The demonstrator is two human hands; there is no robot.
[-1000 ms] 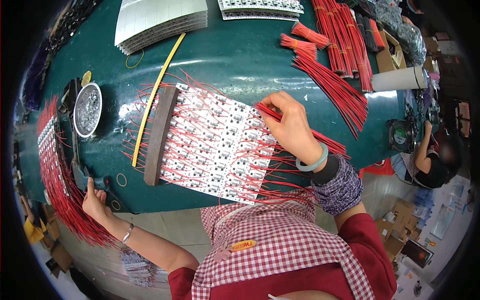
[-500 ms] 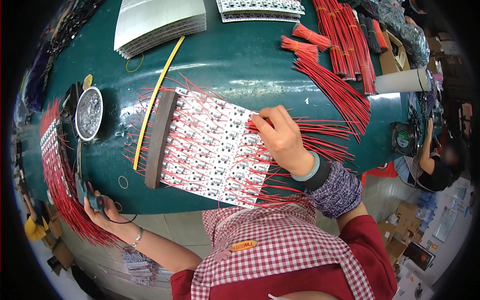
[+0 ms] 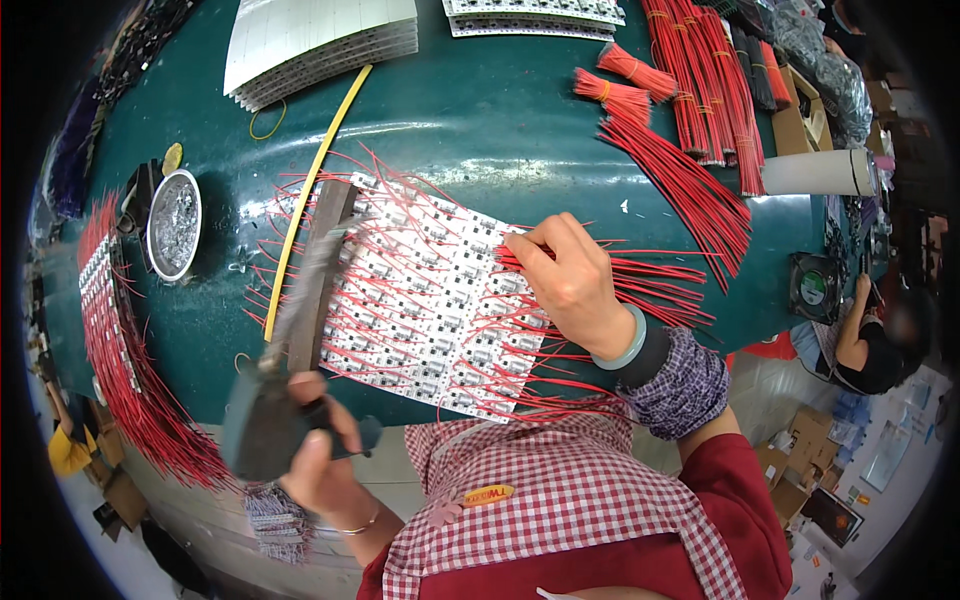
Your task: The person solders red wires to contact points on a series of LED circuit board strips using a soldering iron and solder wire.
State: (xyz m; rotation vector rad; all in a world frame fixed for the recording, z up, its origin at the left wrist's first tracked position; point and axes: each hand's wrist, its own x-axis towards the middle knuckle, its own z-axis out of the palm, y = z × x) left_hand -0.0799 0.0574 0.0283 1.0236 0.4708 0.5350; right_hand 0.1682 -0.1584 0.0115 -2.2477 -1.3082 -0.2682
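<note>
A white panel of small circuit boards [image 3: 425, 285] lies on the green table in front of me, with thin red wires [image 3: 655, 285] along both sides. My right hand [image 3: 580, 290] is closed in a pinch on a red wire at the panel's upper right edge. My left hand [image 3: 325, 465] grips a dark green soldering gun [image 3: 262, 425], blurred by motion. Its long nose slants up over the dark bar [image 3: 335, 200] that lies across the panel's left side. Where exactly the tip ends is too smeared to tell.
Left of the panel stand a round metal dish [image 3: 174, 225] and a wired board bundle [image 3: 110, 300]. A yellow strip [image 3: 318, 165] lies beside the bar. Stacked panels [image 3: 320, 45], red wire bundles [image 3: 690, 90] and a white cylinder [image 3: 820, 172] sit farther back. Another person works at right.
My left hand has swung the soldering gun rightward from beside the metal dish to the panel's left side. My right hand keeps its pinch at nearly the same spot. The view has shifted slightly.
</note>
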